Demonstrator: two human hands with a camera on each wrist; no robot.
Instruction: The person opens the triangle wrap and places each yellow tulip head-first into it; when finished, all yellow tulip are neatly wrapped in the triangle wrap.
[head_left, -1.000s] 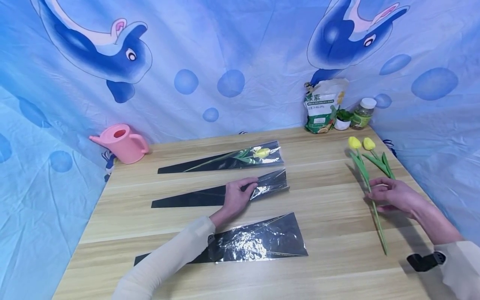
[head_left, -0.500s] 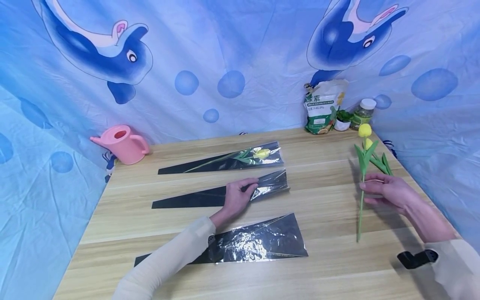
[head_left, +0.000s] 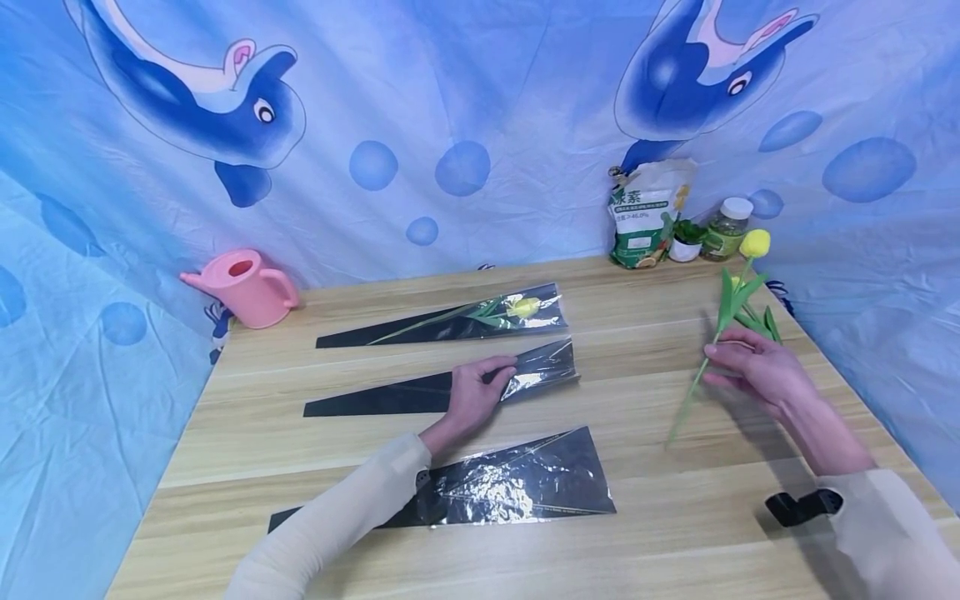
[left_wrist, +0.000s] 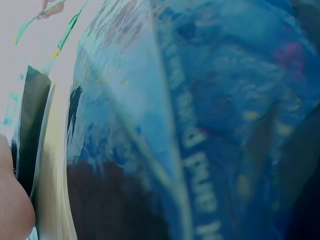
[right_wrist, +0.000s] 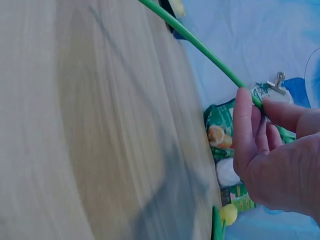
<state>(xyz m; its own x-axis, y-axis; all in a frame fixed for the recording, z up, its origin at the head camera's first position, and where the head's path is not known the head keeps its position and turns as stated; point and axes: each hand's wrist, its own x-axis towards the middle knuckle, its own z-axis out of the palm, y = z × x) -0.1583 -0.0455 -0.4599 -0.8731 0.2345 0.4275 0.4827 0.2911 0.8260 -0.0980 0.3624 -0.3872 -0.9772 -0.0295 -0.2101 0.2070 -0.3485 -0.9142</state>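
Note:
In the head view my right hand (head_left: 757, 367) pinches the green stem of a yellow tulip (head_left: 754, 243) between thumb and fingers, above the table's right side. The flower points up and away, the stem's end down toward the left. The right wrist view shows the stem (right_wrist: 200, 45) in that pinch. My left hand (head_left: 476, 392) pinches the upper film of the middle black flower sleeve (head_left: 390, 395), whose wide clear end faces right. Behind it lies another flower sleeve (head_left: 345, 340) with a yellow tulip (head_left: 522, 307) inside. A third flower sleeve (head_left: 555, 475) lies nearest, partly under the left forearm.
Another tulip (head_left: 771, 323) lies behind the right hand, partly hidden. At the back right stand a green-white bag (head_left: 641, 221), a small potted plant (head_left: 684, 248) and a white-lidded jar (head_left: 726, 229). A pink watering can (head_left: 251, 292) stands at the back left.
My right hand has moved left and slightly away with the tulip. The stem's lower end has swung left and the flower has tipped right. My left hand has stayed put.

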